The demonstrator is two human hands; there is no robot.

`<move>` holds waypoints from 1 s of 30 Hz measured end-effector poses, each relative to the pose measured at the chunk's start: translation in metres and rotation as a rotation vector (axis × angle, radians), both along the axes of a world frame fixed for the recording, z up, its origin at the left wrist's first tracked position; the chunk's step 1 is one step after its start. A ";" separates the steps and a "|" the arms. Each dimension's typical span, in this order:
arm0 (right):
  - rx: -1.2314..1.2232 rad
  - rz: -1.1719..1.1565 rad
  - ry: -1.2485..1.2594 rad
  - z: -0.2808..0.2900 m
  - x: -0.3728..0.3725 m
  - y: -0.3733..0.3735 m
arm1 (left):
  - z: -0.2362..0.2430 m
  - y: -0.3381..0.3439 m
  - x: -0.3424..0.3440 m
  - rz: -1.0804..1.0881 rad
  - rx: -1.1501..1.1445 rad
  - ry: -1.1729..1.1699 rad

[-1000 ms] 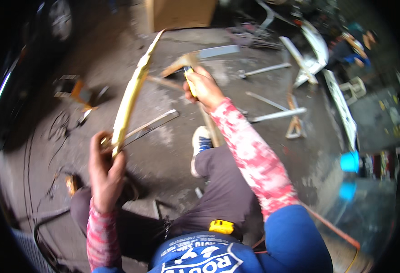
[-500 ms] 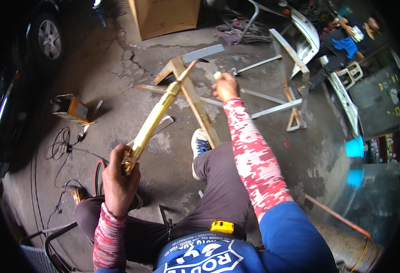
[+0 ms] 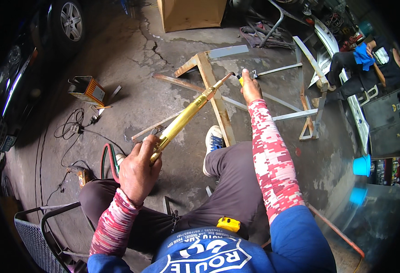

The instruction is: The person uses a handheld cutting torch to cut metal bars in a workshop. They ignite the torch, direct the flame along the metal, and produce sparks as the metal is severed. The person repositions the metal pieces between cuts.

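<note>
My left hand is closed around the valve end of a brass gas torch. The torch slants up and to the right, and its copper nozzle ends beside my right hand. Held in those right-hand fingers is a small yellow lighter, its dark top close to the nozzle tip. No flame shows at the tip. Beneath the torch lies a rusty welded metal frame on the concrete floor. Red and green hoses rise next to my left knee; my hand and leg hide where they join.
An orange-sided open tin and tangled black cable lie to the left, near a parked car. A cardboard box stands at the far side. Another metal frame and a seated person are at the right.
The torch has swung right and tilted lower, so its nozzle is now beside the lighter. My head view has shifted left, moving the surroundings rightward in the picture.
</note>
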State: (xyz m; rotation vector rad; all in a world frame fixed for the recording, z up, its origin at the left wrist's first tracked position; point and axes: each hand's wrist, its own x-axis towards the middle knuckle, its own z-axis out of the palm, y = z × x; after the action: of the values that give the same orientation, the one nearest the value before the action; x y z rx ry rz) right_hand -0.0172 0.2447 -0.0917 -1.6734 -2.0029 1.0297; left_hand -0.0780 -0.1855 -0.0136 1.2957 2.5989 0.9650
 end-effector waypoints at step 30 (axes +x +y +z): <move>0.139 -0.007 -0.402 0.037 0.011 -0.021 | 0.008 0.001 0.001 -0.019 0.025 -0.047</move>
State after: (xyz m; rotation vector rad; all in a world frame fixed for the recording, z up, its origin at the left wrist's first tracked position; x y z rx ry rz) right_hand -0.0059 0.2235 -0.0545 -1.9257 -2.2460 0.5648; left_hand -0.0773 -0.1847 -0.0054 1.2849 2.5429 1.0153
